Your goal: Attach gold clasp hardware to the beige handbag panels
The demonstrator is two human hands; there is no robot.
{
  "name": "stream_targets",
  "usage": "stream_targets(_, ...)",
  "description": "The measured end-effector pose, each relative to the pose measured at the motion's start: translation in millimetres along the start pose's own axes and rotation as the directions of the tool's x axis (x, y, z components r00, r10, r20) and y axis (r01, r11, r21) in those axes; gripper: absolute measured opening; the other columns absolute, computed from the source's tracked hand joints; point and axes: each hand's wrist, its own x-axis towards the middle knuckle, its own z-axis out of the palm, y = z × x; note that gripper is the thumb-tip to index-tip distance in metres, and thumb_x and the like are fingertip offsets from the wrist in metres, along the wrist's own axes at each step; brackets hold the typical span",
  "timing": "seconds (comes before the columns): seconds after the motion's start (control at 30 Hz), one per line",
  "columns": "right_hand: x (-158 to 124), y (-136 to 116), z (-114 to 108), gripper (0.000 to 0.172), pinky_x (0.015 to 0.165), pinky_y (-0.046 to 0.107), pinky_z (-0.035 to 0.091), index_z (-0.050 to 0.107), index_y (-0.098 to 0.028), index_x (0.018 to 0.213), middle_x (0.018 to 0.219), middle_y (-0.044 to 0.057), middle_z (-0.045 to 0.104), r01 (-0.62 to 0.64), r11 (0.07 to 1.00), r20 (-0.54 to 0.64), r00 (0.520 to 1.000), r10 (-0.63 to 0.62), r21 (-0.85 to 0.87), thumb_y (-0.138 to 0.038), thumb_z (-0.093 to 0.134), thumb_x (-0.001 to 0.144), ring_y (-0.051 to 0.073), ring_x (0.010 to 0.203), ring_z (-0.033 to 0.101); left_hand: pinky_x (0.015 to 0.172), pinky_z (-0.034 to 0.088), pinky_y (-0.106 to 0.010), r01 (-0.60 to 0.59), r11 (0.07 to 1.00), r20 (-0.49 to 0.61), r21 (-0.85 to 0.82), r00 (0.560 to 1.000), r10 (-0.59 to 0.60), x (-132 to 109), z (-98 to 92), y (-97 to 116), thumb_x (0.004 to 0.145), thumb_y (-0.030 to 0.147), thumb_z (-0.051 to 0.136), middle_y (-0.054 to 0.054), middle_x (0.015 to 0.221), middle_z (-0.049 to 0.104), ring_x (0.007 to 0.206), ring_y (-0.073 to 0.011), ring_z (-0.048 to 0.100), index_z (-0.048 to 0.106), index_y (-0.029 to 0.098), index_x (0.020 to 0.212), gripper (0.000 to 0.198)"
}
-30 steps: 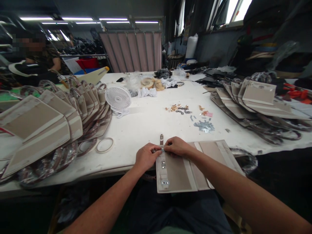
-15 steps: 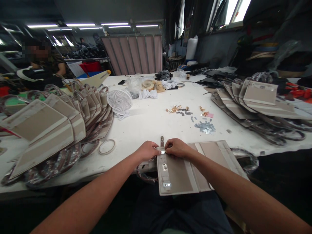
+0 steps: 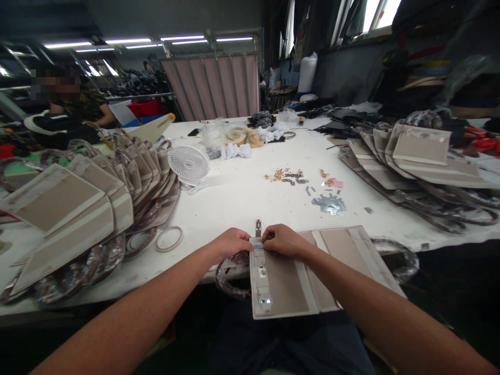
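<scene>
A beige handbag body [image 3: 287,286] lies unfolded at the table's front edge, its lining side up and partly overhanging. My left hand [image 3: 233,242] pinches the bag's far left corner between thumb and fingers. Close beside it, my right hand [image 3: 282,240] is closed, its fingertips pressed together at a small metal plate [image 3: 257,244] on the pale strip; what they hold is hidden. A metal clasp [image 3: 258,227] sticks out past the far edge between the hands. Lower on the strip sit two more metal fittings, one a shiny plate [image 3: 265,301]. A plastic-wrapped handle [image 3: 230,278] hangs at the left.
Beige bag bodies are stacked left [image 3: 82,208] and right [image 3: 420,151]. Ahead lie grey metal plates [image 3: 330,203] and gold fittings [image 3: 280,175]. A white fan [image 3: 189,163] and a tape roll [image 3: 169,238] are left. A person [image 3: 78,104] sits far left.
The metal plate at the far corner looks less bright. The bag's near edge appears slightly lower in view. Both hands stay at the far corner.
</scene>
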Motion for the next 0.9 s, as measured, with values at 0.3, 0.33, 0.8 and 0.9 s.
stream_targets(0.3,-2,-3,-2,0.017,0.061,0.025,0.040,0.078,-0.019,0.084,0.065,-0.002,0.067,0.036,0.997,-0.013,0.999,-0.036,-0.061,-0.014,0.068,0.071,0.015,0.061,0.059,0.045,0.046,-0.024,0.009,0.999,0.003,-0.036,1.000,-0.009,8,-0.6,-8,0.060,0.034,0.076,-0.001,0.066,0.066,0.056,-0.0138,0.056,0.073,0.013,0.083,0.031)
stream_targets(0.33,-2,-3,-2,0.018,0.061,0.025,0.040,0.078,-0.019,0.084,0.066,-0.002,0.068,0.035,0.997,-0.018,0.999,-0.036,-0.067,-0.014,0.068,0.071,0.015,0.062,0.059,0.044,0.045,-0.024,0.013,0.999,-0.003,-0.034,1.000,-0.013,9,0.1,-8,0.061,0.034,0.076,-0.001,0.065,0.065,0.055,-0.0136,0.055,0.073,0.013,0.082,0.030)
stream_targets(0.8,-14,-21,-19,0.011,0.049,0.023,0.037,0.075,-0.018,0.087,0.052,-0.005,0.056,0.084,0.988,-0.093,0.993,-0.072,0.132,-0.021,0.068,0.080,0.012,0.049,0.049,0.036,0.027,-0.020,0.099,0.995,-0.021,0.016,0.995,-0.099,13,5.1,-4,0.072,0.029,0.073,0.002,0.043,0.055,0.036,-0.0104,0.048,0.061,0.017,0.065,0.019)
stream_targets(0.9,-29,-33,-26,0.019,0.048,0.024,0.039,0.073,-0.019,0.086,0.054,-0.005,0.056,0.276,0.904,-0.321,0.932,-0.169,0.327,-0.038,0.073,0.086,0.012,0.049,0.049,0.036,0.027,-0.020,0.127,0.992,-0.007,-0.001,0.992,-0.127,20,3.0,-3,0.072,0.028,0.073,0.001,0.041,0.054,0.036,-0.0111,0.048,0.062,0.016,0.063,0.019)
